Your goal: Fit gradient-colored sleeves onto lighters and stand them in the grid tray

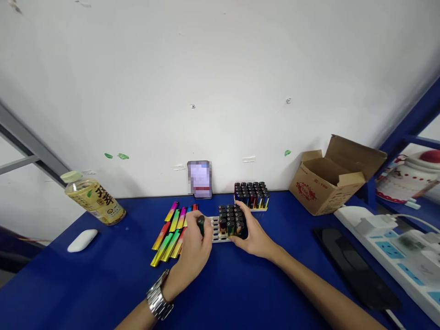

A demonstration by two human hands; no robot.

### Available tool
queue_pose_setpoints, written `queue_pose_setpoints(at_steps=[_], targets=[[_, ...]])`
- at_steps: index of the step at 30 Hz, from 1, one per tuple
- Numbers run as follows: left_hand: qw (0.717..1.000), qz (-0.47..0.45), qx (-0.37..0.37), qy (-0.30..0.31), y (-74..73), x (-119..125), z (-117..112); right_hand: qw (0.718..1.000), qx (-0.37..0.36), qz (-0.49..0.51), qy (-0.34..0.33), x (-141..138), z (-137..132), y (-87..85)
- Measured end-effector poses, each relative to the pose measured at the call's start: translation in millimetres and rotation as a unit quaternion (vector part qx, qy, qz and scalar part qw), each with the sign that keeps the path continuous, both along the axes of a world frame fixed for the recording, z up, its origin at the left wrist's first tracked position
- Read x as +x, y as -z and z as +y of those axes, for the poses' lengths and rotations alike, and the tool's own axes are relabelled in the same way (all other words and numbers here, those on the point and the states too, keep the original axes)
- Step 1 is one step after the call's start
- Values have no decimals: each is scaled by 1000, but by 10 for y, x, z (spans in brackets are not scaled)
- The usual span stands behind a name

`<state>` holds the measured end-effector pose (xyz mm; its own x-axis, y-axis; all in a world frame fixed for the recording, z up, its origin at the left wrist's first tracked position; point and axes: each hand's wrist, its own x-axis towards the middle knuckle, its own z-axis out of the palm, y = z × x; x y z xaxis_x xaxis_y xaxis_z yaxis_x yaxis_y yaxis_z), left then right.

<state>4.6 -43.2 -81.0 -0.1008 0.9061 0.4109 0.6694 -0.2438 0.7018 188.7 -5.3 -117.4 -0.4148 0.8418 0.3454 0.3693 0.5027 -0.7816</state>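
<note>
left hand – wrist low, fingers curled round one dark-capped lighter held upright at the white tray's bare left end | right hand – fingers wrapped round the tray's right end, steadying it | tray right half packed with upright lighters | second tray behind, full | loose coloured lighters lie left on blue table

On the table, loose lighters lie left of a partly filled tray, with a full tray behind it. A bottle lies far left, a cardboard box right. What seems a power strip sits at the right edge.
</note>
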Motion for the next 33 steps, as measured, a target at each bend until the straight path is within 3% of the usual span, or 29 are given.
queue_pose_setpoints(at_steps=[3,6,10,14,20,23,27,30,33], targets=[[993,88,-56,47,7,19,55,1000,-1,6,-6,-1,3,3],[990,96,-21,103,2,48,108,1000,-4,11,-5,-4,-2,-3],[998,15,2,54,-95,5,125,1000,-8,6,-5,1,-8,-10],[999,4,-43,-6,-142,-53,166,1000,-13,2,-5,6,-10,-14],[987,52,-128,87,-48,-11,287,1000,-22,4,0,-6,-9,-18],[993,0,-74,95,-64,-37,312,1000,-27,6,-3,-4,-1,-5],[986,-161,-12,48,-151,-136,345,999,-38,7,-6,1,6,14],[956,-280,-73,40,-190,-183,374,999,-48,9,-5,1,2,13],[949,-290,-111,54,-172,-199,403,999,-49,8,-6,1,-4,1]])
